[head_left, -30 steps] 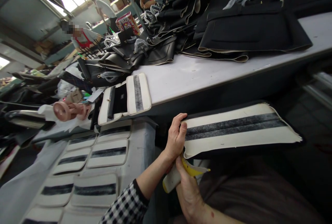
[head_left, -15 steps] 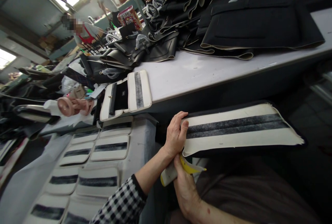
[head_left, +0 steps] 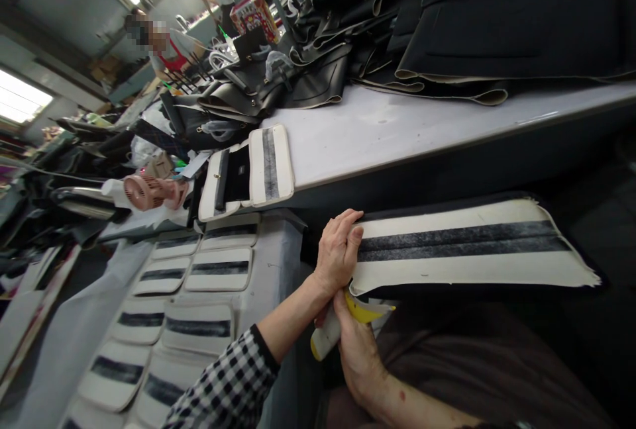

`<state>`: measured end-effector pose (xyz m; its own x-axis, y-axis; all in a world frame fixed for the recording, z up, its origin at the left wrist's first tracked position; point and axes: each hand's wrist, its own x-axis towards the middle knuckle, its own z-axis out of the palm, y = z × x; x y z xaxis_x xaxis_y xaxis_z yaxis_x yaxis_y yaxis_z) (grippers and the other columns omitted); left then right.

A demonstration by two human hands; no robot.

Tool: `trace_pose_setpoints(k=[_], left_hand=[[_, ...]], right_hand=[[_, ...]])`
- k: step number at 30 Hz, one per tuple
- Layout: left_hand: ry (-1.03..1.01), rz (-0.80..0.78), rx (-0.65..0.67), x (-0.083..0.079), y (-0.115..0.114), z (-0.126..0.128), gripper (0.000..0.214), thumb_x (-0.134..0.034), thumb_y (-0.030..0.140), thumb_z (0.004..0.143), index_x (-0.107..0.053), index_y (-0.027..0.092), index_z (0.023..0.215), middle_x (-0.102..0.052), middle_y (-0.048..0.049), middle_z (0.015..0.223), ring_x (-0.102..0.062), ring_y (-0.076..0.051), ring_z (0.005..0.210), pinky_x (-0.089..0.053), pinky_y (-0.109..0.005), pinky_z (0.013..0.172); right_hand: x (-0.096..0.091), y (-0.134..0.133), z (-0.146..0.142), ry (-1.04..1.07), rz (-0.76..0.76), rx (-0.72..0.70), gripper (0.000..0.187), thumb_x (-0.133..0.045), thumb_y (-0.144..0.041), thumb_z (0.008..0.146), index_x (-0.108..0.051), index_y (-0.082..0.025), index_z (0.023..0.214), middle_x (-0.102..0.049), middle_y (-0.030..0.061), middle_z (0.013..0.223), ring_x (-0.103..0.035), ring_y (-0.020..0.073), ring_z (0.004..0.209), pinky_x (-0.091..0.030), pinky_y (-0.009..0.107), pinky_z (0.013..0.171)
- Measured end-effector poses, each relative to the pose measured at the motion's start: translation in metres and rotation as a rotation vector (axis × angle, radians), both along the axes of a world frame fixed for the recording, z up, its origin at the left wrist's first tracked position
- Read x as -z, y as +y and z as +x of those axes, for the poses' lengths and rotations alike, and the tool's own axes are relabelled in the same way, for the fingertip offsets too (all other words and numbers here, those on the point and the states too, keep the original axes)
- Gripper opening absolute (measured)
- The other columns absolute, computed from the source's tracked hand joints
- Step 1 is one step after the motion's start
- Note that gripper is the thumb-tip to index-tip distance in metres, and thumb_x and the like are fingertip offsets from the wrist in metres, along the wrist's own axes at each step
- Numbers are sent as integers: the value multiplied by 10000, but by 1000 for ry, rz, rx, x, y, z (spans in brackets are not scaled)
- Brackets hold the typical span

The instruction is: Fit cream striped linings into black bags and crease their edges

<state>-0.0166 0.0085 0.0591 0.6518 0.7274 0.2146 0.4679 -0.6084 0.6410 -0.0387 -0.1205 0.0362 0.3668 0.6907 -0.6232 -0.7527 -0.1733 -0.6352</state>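
My left hand (head_left: 338,250) is closed over the left end of a long cream panel (head_left: 472,253) with a dark grey stripe down its middle. The panel lies across my lap, stretching to the right. Just below it, my right hand (head_left: 358,349) grips a yellow and white tool (head_left: 348,320), whose tip sits under the panel's near edge. A checked sleeve (head_left: 228,389) covers my left forearm.
Several similar striped cream panels (head_left: 209,270) lie in rows on a grey surface at the lower left. A long grey table (head_left: 397,131) carries black pieces (head_left: 497,38) and a folded panel (head_left: 248,174). A pink fan (head_left: 149,190) lies at left. Other people work at the back.
The view has shifted slightly, so the table and panels sit lower and to the right. My hands keep the same hold on the panel and the tool.
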Motion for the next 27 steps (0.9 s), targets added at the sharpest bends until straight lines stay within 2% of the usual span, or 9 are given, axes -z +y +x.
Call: trace_pose_setpoints(k=[6,9,11,13,18,22,27], left_hand=[[13,-5,-13,0,-1,0,329,-369,304,1022,-572,210,1263,-591,-75,1318,-519,-204,1246,-362,-422,1117],[17,-12,-22,0,0,1,326,-372,302,1021,-574,218,1263,-594,-67,1320,-522,-204,1244,-357,-431,1123],[22,-16,-25,0,0,0,324,-373,300,1020,-573,223,1263,-595,-66,1319,-525,-205,1242,-356,-436,1123],[28,-20,-24,-1,0,0,323,-374,297,1019,-572,224,1263,-597,-64,1319,-526,-205,1240,-354,-438,1123],[43,-21,-26,-3,-1,1,313,-378,283,1017,-571,224,1257,-598,-60,1314,-528,-195,1236,-342,-435,1129],[55,-11,-30,-4,-1,2,309,-377,278,1017,-569,227,1253,-601,-61,1312,-527,-194,1238,-331,-434,1131],[76,-3,-38,-4,-1,2,313,-369,287,1019,-570,228,1252,-604,-63,1312,-532,-196,1238,-317,-438,1138]], right_hand=[[-9,2,12,-17,-1,-6,366,-688,-575,776,-659,-210,784,-707,44,823,-617,239,1025,-471,302,880],[-10,3,13,-2,2,-15,380,-688,-574,772,-607,-208,718,-653,14,687,-633,202,791,-491,282,755],[-10,2,13,39,-4,-60,407,-673,-587,780,-570,-205,685,-592,-14,589,-577,165,604,-479,273,643],[-10,2,14,76,-5,-91,423,-669,-594,781,-547,-205,671,-555,-31,544,-525,142,515,-457,264,574],[-11,0,18,124,-41,-156,469,-665,-622,770,-541,-189,641,-545,-22,512,-498,123,456,-432,251,502],[-12,0,23,194,-97,-219,540,-683,-692,700,-598,-159,703,-577,2,542,-513,131,448,-444,255,452],[-15,0,26,244,-115,-207,570,-722,-690,656,-611,-138,750,-576,-1,531,-506,120,427,-452,246,431]])
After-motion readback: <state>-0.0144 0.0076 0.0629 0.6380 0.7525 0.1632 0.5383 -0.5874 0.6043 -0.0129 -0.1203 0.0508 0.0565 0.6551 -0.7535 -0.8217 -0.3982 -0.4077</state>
